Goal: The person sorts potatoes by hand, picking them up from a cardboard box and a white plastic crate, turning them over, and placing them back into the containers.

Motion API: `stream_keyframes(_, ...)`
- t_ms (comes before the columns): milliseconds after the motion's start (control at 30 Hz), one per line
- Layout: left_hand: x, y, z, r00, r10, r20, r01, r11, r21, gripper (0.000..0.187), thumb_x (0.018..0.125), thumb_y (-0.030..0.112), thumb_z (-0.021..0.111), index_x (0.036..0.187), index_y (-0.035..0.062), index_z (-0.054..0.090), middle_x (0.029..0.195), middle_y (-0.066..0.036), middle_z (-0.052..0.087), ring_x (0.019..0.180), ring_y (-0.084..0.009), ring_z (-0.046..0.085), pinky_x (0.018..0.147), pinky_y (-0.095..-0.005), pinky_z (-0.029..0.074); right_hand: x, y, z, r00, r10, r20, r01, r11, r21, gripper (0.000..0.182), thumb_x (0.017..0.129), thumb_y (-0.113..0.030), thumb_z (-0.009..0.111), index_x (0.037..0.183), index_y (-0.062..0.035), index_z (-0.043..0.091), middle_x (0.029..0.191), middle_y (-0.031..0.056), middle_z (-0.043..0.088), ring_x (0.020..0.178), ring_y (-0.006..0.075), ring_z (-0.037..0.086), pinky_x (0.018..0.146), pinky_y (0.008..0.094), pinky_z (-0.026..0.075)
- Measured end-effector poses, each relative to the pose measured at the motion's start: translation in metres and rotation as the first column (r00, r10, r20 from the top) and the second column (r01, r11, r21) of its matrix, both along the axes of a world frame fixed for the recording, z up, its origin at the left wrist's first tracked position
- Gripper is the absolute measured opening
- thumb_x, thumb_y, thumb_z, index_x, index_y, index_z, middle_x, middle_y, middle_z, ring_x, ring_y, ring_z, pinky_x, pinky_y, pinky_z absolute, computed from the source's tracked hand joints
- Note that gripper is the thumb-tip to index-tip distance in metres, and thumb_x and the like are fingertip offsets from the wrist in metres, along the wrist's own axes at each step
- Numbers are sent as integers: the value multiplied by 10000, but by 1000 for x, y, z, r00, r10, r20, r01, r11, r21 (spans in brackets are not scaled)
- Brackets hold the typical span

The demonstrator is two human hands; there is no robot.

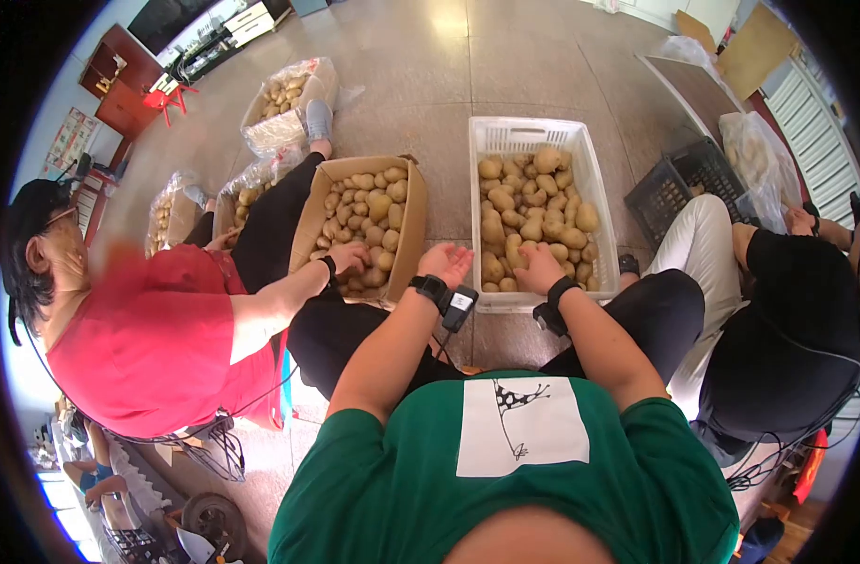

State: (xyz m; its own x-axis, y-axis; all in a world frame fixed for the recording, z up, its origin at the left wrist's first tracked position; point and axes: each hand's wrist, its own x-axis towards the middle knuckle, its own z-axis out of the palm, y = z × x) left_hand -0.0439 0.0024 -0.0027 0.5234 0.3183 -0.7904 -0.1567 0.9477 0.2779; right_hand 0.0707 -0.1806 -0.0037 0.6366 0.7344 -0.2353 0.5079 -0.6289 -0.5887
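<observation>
A white plastic crate (543,132) full of potatoes (535,199) stands in front of me. My right hand (540,270) is at its near end, fingers curled against a long potato (515,250); the fingertips are partly hidden. Left of the crate's near corner is my left hand (446,265), palm turned up, fingers loosely apart and nothing in it. To the left stands a cardboard box (413,211) of potatoes. A co-worker's hand (350,257) reaches into that box.
A co-worker in a red shirt (157,348) sits on my left, another in black (787,329) on my right. Plastic-lined boxes (322,80) of potatoes stand farther left. A black crate (651,202) and a plastic bag (764,160) are at right.
</observation>
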Motion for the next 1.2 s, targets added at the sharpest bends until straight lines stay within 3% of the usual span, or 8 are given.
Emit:
stream_keyframes(433, 9, -6, -1, 997, -72, 10, 72, 997, -22, 93, 852, 94, 449, 889, 10, 432, 1003, -150, 446, 959, -326, 484, 852, -391, 448, 11, 12, -31, 984, 89, 152, -105, 990, 96, 557, 601, -66, 648, 1133, -67, 482, 1155, 197, 396, 1060, 345, 426, 897, 334, 381)
stream_keyframes(667, 8, -6, -1, 994, -111, 0, 111, 994, -6, 103, 866, 99, 430, 914, 9, 422, 1020, -148, 442, 980, -315, 480, 860, -385, 445, 11, 20, -5, 980, 185, -74, -193, 973, -124, 530, 589, -72, 642, 1101, -128, 520, 1183, 200, 385, 1114, 323, 378, 915, 317, 363)
stream_keyframes(833, 4, -4, -13, 985, -171, 39, 170, 985, 22, 138, 857, 143, 447, 944, 37, 428, 1020, -132, 450, 952, -322, 476, 860, -436, 422, 0, 23, 12, 932, -80, -353, 154, 970, 187, 385, 672, -114, 583, 1045, -23, 546, 817, 153, 590, 787, 238, 576, 734, 297, 452)
stream_keyframes(867, 2, -6, -11, 984, -174, 34, 174, 985, 9, 138, 857, 143, 447, 944, 37, 428, 1020, -132, 450, 952, -322, 476, 860, -436, 422, 2, 24, 2, 903, -113, -414, 219, 951, 220, 319, 706, -158, 577, 976, 14, 580, 903, 158, 615, 852, 236, 591, 759, 296, 452)
stream_keyframes(933, 2, -7, -5, 981, -193, 26, 193, 981, -20, 153, 849, 174, 466, 946, 59, 437, 1002, -125, 457, 958, -326, 463, 854, -480, 403, 10, 26, -26, 944, -35, -327, 144, 938, 315, 320, 710, -151, 577, 988, 7, 578, 916, 153, 612, 861, 224, 585, 768, 295, 446)
stream_keyframes(1067, 0, -12, 14, 968, -251, 30, 252, 967, -40, 168, 845, 196, 477, 951, 70, 445, 1015, -132, 460, 988, -317, 449, 848, -500, 397, -15, 29, 29, 920, -3, -391, 144, 932, 332, 388, 712, -145, 584, 1075, -20, 528, 1023, 143, 564, 906, 253, 561, 790, 300, 437)
stream_keyframes(1133, -2, -13, 14, 956, -275, 103, 276, 961, 0, 183, 841, 207, 488, 950, 65, 455, 1009, -132, 477, 967, -295, 467, 875, -484, 381, -22, 29, 41, 960, 193, -203, -65, 857, 511, 367, 753, -145, 573, 1092, -23, 505, 1022, 112, 552, 877, 206, 556, 760, 290, 445)
stream_keyframes(1200, -5, -15, 30, 891, -341, 298, 345, 938, 41, 216, 833, 220, 504, 956, 49, 455, 963, -133, 510, 857, -256, 524, 785, -405, 460, -29, 29, 56, 859, 275, -431, -27, 866, 499, 341, 775, -140, 559, 1090, -25, 502, 1009, 90, 549, 853, 172, 548, 737, 277, 448)
